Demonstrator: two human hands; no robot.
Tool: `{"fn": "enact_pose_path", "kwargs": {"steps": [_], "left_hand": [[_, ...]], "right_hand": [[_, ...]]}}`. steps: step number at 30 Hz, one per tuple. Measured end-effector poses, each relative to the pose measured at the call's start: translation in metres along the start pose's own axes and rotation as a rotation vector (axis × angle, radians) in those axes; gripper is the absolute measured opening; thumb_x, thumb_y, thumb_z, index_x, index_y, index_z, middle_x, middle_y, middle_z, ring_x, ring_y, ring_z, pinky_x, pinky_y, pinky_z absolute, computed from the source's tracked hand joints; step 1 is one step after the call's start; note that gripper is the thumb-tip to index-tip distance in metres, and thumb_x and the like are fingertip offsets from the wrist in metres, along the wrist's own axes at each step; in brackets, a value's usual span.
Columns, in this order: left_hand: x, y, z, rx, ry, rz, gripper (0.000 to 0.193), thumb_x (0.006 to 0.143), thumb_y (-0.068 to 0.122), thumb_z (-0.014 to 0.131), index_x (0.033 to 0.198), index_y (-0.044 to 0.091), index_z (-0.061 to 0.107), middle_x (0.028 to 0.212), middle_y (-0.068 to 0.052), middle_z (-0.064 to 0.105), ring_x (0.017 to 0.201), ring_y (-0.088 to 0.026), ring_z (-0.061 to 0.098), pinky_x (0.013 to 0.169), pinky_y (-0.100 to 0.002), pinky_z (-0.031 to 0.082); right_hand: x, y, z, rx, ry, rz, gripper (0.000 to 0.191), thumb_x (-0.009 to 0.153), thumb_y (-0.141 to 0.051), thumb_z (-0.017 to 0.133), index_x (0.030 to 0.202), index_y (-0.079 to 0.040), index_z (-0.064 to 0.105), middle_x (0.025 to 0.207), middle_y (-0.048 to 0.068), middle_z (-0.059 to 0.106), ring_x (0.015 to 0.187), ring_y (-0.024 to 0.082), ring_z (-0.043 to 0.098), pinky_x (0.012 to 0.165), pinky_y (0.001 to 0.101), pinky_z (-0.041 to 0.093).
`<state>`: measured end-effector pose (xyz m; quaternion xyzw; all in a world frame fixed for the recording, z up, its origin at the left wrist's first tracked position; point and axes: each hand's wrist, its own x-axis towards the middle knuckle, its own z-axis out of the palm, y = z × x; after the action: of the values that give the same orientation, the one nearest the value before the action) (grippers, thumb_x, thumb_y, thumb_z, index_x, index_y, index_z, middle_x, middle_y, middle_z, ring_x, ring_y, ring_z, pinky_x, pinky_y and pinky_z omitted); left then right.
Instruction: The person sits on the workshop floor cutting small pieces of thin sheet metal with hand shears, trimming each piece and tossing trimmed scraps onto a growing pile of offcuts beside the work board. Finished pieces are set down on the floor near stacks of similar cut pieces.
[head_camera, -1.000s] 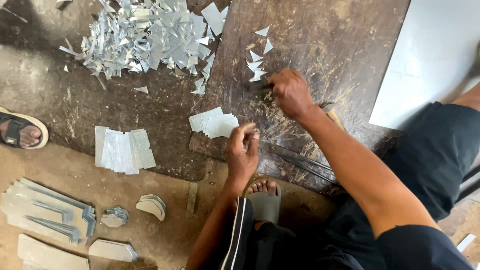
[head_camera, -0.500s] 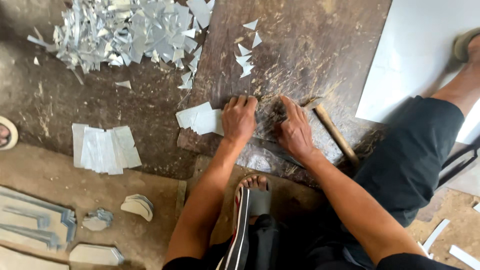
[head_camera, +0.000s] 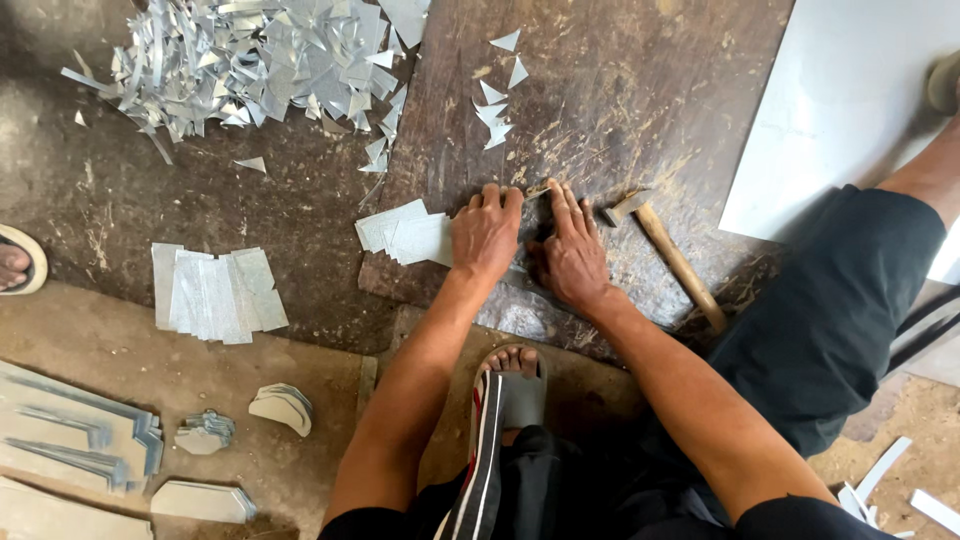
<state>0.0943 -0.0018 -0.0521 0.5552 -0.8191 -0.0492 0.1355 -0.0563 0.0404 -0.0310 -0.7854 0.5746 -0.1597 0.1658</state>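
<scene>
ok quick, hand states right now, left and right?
Left hand: flat, palm down, pressing on the metal sheets, grasping nothing.
Right hand: flat on the board, fingers extended, empty; hammer lies beside it.

Small stack of pale grey sheet-metal pieces (head_camera: 405, 236), flat and fanned, at the left edge of the dark scarred board (head_camera: 620, 90), partly under a hand

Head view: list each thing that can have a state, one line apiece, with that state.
Left hand: flat, pressing on the board.
Right hand: flat beside it, fingers spread.
Hammer: lying on the board, unheld.
Cut sheet pieces: fanned stack by the left hand.
Sheet stack: lying on the floor.
Offcuts: loose heap.
</scene>
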Motion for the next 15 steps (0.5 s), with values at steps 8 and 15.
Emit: {"fn": "enact_pose_path", "kwargs": {"steps": [8,15], "left_hand": [[0.001,0.003,0.001,0.024,0.068,0.007,0.009,0.092,0.011,0.062,0.098,0.009,0.056,0.091,-0.01,0.061,0.082,-0.031,0.068,0.065,-0.046,0.057],[0.0,-0.009,-0.022,-0.313,-0.394,-0.135,0.028,0.09,0.014,0.068,0.114,0.003,0.057,0.092,-0.015,0.072,0.078,-0.038,0.07,0.067,-0.051,0.053]], "right_hand": [[0.0,0.004,0.004,-0.008,-0.102,0.034,0.03,0.086,-0.018,0.073,0.082,0.011,0.075,0.166,0.027,0.025,0.154,0.042,0.024,0.123,0.0551,0.023],[-0.001,0.015,-0.023,0.302,-0.003,0.007,0.014,0.084,-0.007,0.078,0.086,0.006,0.074,0.149,0.025,0.052,0.131,0.041,0.055,0.108,0.0468,0.049]]}}
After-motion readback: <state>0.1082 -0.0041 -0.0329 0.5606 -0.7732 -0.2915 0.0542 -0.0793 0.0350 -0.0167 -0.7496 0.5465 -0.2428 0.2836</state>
